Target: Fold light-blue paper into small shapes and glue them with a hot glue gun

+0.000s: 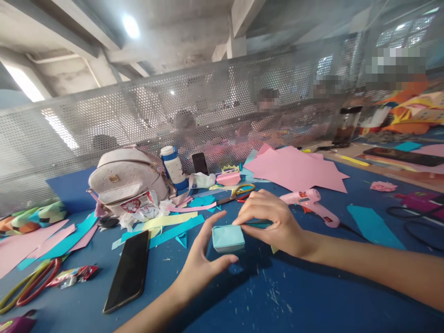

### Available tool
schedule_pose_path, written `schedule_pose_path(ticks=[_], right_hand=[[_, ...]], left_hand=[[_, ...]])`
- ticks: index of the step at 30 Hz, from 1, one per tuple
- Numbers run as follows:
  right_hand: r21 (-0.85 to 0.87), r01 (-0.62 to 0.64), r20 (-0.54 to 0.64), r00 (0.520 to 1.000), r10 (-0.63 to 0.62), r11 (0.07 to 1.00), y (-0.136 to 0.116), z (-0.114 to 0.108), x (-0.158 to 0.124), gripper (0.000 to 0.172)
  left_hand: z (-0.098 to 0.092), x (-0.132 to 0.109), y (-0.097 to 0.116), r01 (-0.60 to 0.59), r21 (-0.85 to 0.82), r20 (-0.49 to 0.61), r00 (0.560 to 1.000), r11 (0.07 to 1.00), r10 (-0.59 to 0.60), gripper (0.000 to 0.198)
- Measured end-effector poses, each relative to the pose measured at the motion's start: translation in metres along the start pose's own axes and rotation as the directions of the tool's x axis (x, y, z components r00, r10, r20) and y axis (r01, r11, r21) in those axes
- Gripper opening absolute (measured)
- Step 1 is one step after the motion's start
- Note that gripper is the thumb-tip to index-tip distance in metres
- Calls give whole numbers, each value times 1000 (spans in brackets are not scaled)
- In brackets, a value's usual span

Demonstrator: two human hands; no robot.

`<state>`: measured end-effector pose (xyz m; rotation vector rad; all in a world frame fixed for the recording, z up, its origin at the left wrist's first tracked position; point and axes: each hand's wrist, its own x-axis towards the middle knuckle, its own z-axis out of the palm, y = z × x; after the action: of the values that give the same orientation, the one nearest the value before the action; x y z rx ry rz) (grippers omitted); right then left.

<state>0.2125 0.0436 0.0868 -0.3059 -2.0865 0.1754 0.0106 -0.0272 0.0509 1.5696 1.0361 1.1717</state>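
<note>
A small light-blue folded paper box (228, 238) is held above the blue table, in the middle of the head view. My right hand (272, 222) pinches it at its right edge between thumb and fingers; a darker teal strip shows under those fingers. My left hand (204, 261) is spread around the box's left side, thumb and forefinger apart. Whether its fingers touch the box I cannot tell. A pink hot glue gun (312, 206) lies just beyond my right hand, and scissors (239, 192) with yellowish handles lie behind it.
A black phone (128, 270) lies left of my hands, near cut paper strips (176, 231). Behind stand a pale backpack (126, 175) and a white-blue bottle (173, 169). Pink paper sheets (294, 167) lie at the back right. A perforated metal screen (145, 111) closes off the far side, people beyond it.
</note>
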Motion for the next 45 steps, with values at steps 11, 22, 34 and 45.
schedule_pose_path(ticks=[11, 22, 34, 45], right_hand=[[41, -38, 38, 999, 36, 998, 0, 8, -5, 9], [56, -32, 73, 997, 28, 998, 1, 7, -7, 10], [-111, -124, 166, 976, 141, 986, -12, -33, -22, 23], [-101, -713, -422, 662, 619, 694, 46, -134, -118, 44]], left_hand=[[-6, 11, -3, -241, 255, -27, 966, 937, 256, 24], [-8, 2, -8, -237, 271, -39, 966, 933, 257, 34], [-12, 3, -8, -280, 298, -26, 953, 913, 301, 27], [-10, 2, -17, -275, 339, -29, 953, 900, 302, 34]])
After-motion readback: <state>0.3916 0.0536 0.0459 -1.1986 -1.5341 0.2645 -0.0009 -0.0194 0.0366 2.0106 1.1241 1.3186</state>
